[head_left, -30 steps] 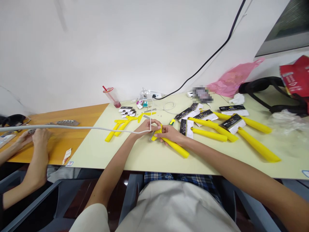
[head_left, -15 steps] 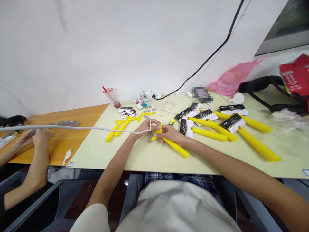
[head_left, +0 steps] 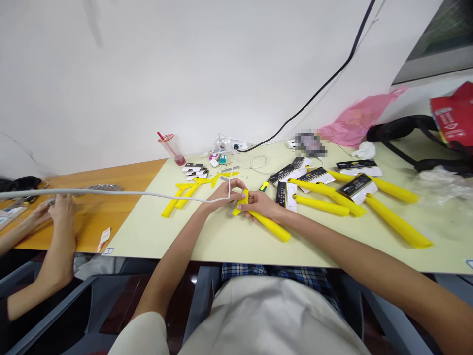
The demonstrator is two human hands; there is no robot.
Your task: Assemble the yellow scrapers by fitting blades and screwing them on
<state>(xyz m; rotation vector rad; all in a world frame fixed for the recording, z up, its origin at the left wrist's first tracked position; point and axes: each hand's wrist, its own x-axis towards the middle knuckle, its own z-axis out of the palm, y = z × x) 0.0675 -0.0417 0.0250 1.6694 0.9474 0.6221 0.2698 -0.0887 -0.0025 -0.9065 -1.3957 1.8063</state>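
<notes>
A yellow scraper (head_left: pixel 272 227) with a flat metal blade is held just above the table, its handle slanting toward the front right. My right hand (head_left: pixel 263 203) is closed around the scraper near its head. At the head, my left hand (head_left: pixel 226 190) pinches with thumb and fingers; part of the blade shows below it. My fingers hide the joint of head and blade. Behind my right hand lies a green and yellow cutter (head_left: pixel 263 187). More yellow scrapers without cards (head_left: pixel 189 193) lie left of my hands. A white cable (head_left: pixel 177 198) crosses in front of my left hand.
Carded yellow scrapers (head_left: pixel 320 205) spread over the right side. Small black-and-white cards (head_left: pixel 195 171), a drink cup with straw (head_left: pixel 173 150) and a power strip (head_left: pixel 242 146) stand along the back. A co-worker's hands (head_left: pixel 61 209) are at the orange table on the left.
Almost nothing differs. Both my hands keep their hold on the scraper in the same place; the view has shifted very slightly.
</notes>
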